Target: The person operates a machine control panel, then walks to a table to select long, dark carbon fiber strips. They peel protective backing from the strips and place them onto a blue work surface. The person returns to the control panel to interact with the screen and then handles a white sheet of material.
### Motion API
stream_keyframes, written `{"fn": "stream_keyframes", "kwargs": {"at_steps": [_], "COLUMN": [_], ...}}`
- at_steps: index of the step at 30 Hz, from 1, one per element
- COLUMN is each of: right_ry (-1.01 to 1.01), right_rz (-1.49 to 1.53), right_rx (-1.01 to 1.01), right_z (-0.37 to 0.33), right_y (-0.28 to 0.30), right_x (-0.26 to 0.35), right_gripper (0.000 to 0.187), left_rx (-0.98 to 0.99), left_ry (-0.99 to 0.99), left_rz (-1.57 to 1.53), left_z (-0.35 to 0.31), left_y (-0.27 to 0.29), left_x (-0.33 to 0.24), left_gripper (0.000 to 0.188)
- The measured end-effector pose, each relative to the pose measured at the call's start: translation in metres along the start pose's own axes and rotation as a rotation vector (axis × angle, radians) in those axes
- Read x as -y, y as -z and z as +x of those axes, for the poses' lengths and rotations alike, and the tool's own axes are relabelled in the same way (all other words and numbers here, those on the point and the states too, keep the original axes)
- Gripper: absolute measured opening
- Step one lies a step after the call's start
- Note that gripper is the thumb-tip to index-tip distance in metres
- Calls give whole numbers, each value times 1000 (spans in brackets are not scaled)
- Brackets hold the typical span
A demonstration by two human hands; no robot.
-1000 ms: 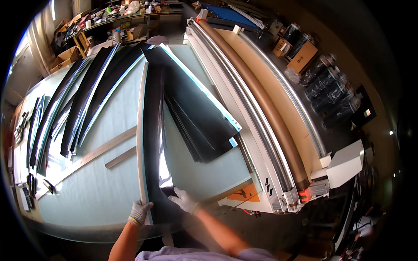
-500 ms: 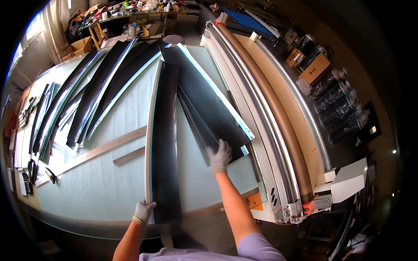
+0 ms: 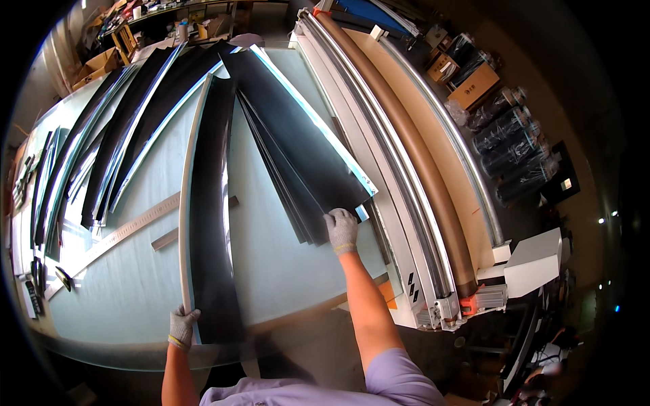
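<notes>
A long black strip [image 3: 213, 203] with a pale, blue-lined edge lies lengthwise on the glass-topped table [image 3: 271, 284]. My left hand [image 3: 183, 326], in a grey knit glove, is closed on the strip's near left corner. To the right, a fanned stack of black sheets [image 3: 298, 142] lies slantwise, with a white and light-blue border along its right side. My right hand [image 3: 342, 229], gloved alike, has its fingers closed over the near end of that stack. How many sheets it grips is hidden under the fingers.
More black strips [image 3: 128, 135] lie at the left. A long metal ruler [image 3: 145, 220] and a shorter metal bar [image 3: 164, 239] pass under the strip. A long machine with a brown roller [image 3: 406, 142] borders the table's right side. Wrapped rolls [image 3: 504, 145] and cartons [image 3: 474, 86] stand beyond.
The long strip has shifted left with my left hand, widening the gap to the stack. My right hand's fingers have drawn together at the stack's near end. The whole view has shifted slightly.
</notes>
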State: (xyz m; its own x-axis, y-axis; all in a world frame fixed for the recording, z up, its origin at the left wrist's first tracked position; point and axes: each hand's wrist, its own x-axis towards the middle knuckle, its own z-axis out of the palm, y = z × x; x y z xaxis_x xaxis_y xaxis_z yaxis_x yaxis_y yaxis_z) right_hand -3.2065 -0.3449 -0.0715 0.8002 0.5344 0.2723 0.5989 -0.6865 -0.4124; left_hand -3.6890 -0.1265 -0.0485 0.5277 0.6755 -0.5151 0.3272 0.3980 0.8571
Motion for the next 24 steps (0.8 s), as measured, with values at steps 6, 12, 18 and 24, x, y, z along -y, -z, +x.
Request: {"fn": "stream_keyframes", "kwargs": {"at_steps": [6,12,18,24], "right_ry": [87,-13,-243,-322], "right_rz": [-225,-223,224,400], "right_rx": [-150,148,263,327], "right_z": [10,29,3,0], "right_y": [-1,3,6,-3], "right_x": [30,10,53,45], "right_gripper": [17,28,34,57], "left_rx": [1,35,51,62], "left_ry": [5,34,47,55], "left_rz": [12,4,5,31], "left_z": [2,3,12,12], "left_y": [5,6,34,43], "left_x": [-1,-5,1,-10], "left_gripper": [11,11,16,18]}}
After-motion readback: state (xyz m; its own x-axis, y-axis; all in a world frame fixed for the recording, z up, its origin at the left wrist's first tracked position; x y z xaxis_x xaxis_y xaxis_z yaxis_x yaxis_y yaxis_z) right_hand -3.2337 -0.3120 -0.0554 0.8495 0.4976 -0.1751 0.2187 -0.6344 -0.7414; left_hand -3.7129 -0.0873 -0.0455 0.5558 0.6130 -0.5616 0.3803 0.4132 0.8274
